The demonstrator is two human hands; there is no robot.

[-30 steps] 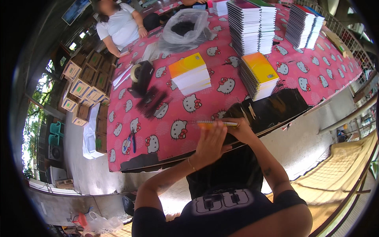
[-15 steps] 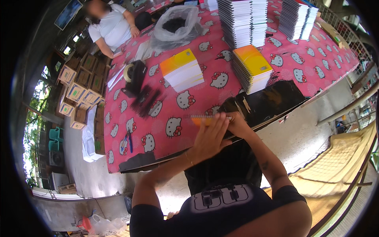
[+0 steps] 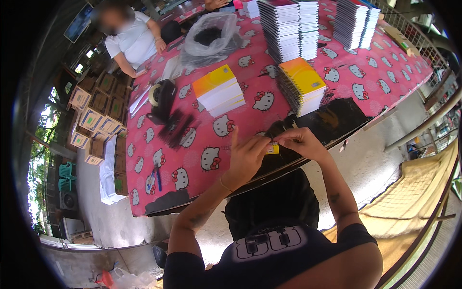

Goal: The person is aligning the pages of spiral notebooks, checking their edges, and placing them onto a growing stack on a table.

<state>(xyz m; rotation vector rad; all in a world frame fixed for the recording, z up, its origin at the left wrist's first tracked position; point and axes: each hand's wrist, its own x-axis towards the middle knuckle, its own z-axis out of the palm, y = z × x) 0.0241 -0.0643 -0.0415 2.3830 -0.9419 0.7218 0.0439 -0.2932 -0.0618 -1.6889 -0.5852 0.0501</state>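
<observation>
At the table's near edge, my left hand [image 3: 248,156] and my right hand [image 3: 305,144] meet at a small spiral notebook with a yellow cover [image 3: 273,149]. Most of it is hidden behind my fingers. The fingertips of both hands pinch together at its wire-bound edge, while one left finger points up and away. Beyond my right hand stands a pile of yellow-orange spiral notebooks [image 3: 302,89]. A block of loose yellow-covered pages [image 3: 219,89] without visible coils lies further left. Loose black coils [image 3: 177,129] are heaped left of my left hand.
A black tape dispenser [image 3: 163,98] and blue-handled pliers [image 3: 158,178] lie on the left of the pink table [image 3: 202,139]. Tall notebook stacks [image 3: 288,33] and a plastic bag of black coils [image 3: 209,38] stand further back. Another person [image 3: 132,41] is at the far left, near cardboard boxes [image 3: 98,108].
The notebook has turned and shifted right between my hands. My left hand has gone from lying flat over it to pinching, and my right fingers now pinch at its coil end.
</observation>
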